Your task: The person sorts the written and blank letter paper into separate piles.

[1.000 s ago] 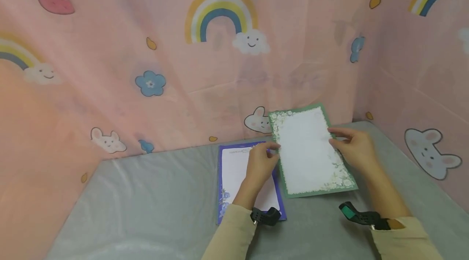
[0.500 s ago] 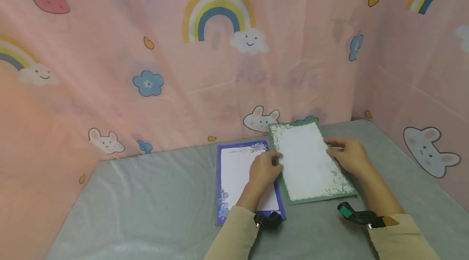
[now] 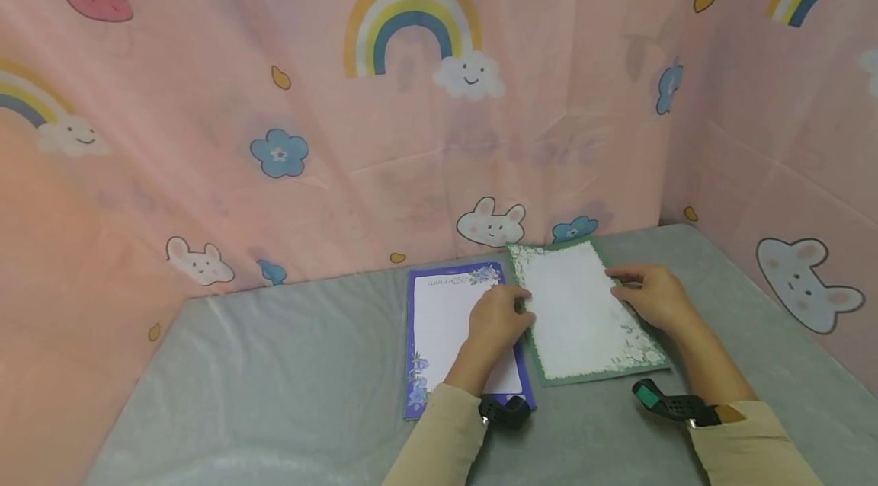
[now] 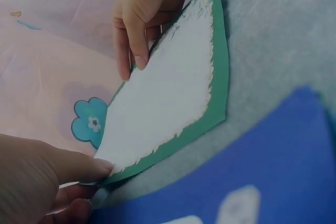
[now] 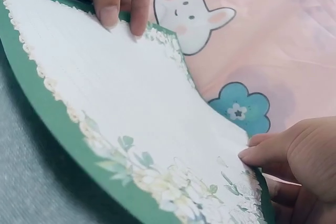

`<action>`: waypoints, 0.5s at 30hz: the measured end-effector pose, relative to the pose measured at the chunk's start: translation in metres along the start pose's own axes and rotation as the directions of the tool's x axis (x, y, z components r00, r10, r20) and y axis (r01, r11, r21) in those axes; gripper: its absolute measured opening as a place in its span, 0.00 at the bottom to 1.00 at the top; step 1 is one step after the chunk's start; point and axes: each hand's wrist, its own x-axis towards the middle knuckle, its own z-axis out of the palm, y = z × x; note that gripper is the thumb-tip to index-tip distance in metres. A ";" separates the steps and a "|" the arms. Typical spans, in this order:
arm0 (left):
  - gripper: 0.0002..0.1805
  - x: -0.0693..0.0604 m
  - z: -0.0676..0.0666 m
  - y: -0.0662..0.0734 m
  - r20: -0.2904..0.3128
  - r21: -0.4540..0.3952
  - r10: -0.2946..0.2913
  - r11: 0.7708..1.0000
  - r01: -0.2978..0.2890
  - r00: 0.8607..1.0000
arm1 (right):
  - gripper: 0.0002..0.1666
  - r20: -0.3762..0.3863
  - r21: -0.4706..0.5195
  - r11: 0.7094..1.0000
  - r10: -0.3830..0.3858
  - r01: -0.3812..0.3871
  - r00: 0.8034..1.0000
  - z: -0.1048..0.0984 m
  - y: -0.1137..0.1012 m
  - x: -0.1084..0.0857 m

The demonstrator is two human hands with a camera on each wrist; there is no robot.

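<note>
A sheet of floral-bordered paper [image 3: 576, 311], white with a green edge, is held by its two long sides. My left hand [image 3: 495, 324] pinches its left edge, thumb on the printed face, as the left wrist view shows. At the opposite edge my right hand [image 3: 655, 299] pinches it, with the thumb [image 5: 262, 150] on top and fingers beneath. The sheet bows slightly in the right wrist view [image 5: 131, 87]. Left of it, partly under my left forearm, lies a purple-bordered sheet [image 3: 439, 318] with blue flowers; green shows at its left edge.
Grey cloth covers the table [image 3: 295, 372]. Behind it hangs a pink curtain [image 3: 329, 189] printed with rainbows, rabbits and flowers, and it turns a corner on the right. Black bands [image 3: 506, 411] sit on both wrists, over beige sleeves.
Both hands have lowered the green-bordered sheet toward the table, uncovering a printed blue flower on the curtain behind. The purple-bordered sheet has stayed in place.
</note>
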 end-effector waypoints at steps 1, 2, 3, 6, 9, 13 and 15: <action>0.16 0.000 0.000 0.000 0.001 0.010 0.001 1.000 -0.001 1.000 | 0.23 -0.001 -0.002 1.000 -0.003 0.003 1.000 0.000 0.000 0.000; 0.16 0.000 0.000 0.000 0.003 0.020 -0.001 1.000 0.001 1.000 | 0.23 -0.002 -0.008 1.000 -0.004 0.004 1.000 0.001 0.000 0.001; 0.16 0.000 0.000 0.000 0.005 0.029 -0.003 1.000 0.003 1.000 | 0.23 -0.002 -0.012 1.000 -0.003 0.003 1.000 0.001 0.000 0.001; 0.16 0.000 0.000 0.001 0.000 0.056 -0.002 0.998 0.002 1.000 | 0.23 -0.003 -0.039 0.999 -0.009 0.009 1.000 0.002 0.000 0.002; 0.17 -0.001 0.001 0.003 -0.005 0.073 -0.012 0.997 0.012 1.000 | 0.24 -0.002 -0.062 0.998 -0.020 0.020 1.000 0.003 -0.002 0.002; 0.18 -0.002 0.002 0.004 -0.014 0.096 -0.025 0.995 0.026 1.000 | 0.24 -0.007 -0.095 0.995 -0.032 0.032 0.999 0.004 -0.003 0.002; 0.18 -0.003 0.003 0.004 -0.020 0.109 -0.025 0.994 0.027 0.999 | 0.25 -0.008 -0.115 0.993 -0.030 0.028 1.000 0.004 -0.003 0.003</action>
